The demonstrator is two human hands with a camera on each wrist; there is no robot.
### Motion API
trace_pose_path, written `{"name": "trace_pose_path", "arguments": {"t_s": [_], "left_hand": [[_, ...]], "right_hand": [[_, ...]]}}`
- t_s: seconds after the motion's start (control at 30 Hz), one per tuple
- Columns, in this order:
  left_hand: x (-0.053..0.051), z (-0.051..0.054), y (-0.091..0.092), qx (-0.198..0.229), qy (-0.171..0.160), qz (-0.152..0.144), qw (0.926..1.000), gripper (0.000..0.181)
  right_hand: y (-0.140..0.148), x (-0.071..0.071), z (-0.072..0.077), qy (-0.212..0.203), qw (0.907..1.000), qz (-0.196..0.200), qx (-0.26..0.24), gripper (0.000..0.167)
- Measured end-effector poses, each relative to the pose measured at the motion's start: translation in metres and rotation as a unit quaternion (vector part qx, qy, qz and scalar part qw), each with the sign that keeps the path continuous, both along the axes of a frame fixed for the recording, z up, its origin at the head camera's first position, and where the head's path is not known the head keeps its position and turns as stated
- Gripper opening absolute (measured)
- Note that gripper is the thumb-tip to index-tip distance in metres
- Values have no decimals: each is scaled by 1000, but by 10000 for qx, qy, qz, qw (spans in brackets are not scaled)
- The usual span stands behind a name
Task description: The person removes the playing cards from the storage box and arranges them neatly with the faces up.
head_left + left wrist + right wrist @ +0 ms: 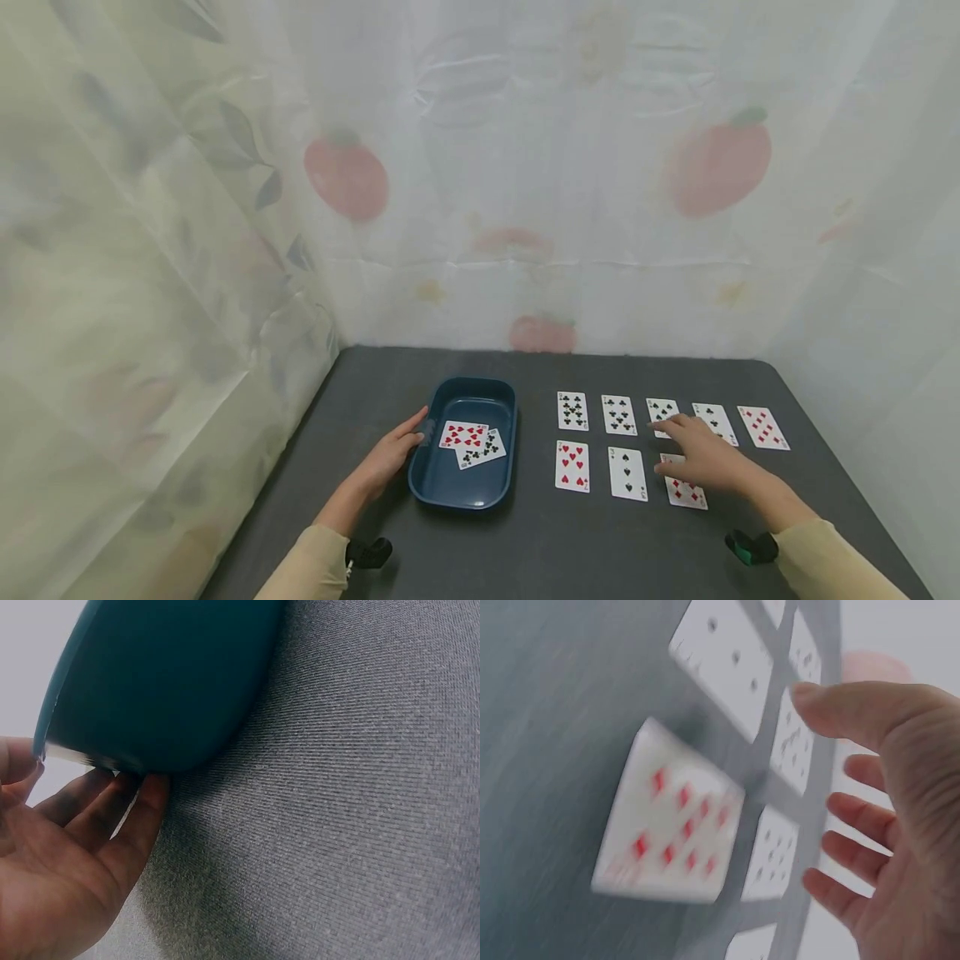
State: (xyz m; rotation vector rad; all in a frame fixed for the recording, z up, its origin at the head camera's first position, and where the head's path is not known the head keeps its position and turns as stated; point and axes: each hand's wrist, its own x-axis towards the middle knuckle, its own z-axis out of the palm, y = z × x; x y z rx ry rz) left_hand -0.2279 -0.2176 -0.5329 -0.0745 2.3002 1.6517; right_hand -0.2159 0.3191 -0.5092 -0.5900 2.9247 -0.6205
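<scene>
"What's the room like?"
"Pale fruit-printed sheeting [585, 192] behind a dark grey worktop [600, 550]."
"And the hands?"
"Left grip [392, 457] pinching the blue tray [457, 490]; right grip [705, 457] wide, above playing cards [627, 474] in two rows beside it."

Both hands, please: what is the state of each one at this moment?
Left hand: closed, holding the blue tray by its edge.
Right hand: open, holding nothing, over the cards.
</scene>
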Motion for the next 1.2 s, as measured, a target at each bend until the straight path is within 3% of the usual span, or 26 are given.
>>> {"name": "trace_pose_path", "arguments": {"t_s": [0.27, 0.63, 0.93, 1.2], "left_hand": [[0, -1, 1, -7, 26, 64, 10000, 55], [1, 1, 2, 47, -1, 69, 10000, 54], [1, -2, 3, 52, -35, 114, 9999, 55], [1, -1, 2, 42, -6, 100, 9999, 55]], "right_hand": [[-68, -22, 15, 612, 9962, 605, -155, 67], [-164, -33, 32, 584, 9848, 1618, -254, 67], [-220, -42, 23, 615, 9750, 2125, 221, 67], [-251, -47, 17, 600, 9676, 2306, 838, 67]]}}
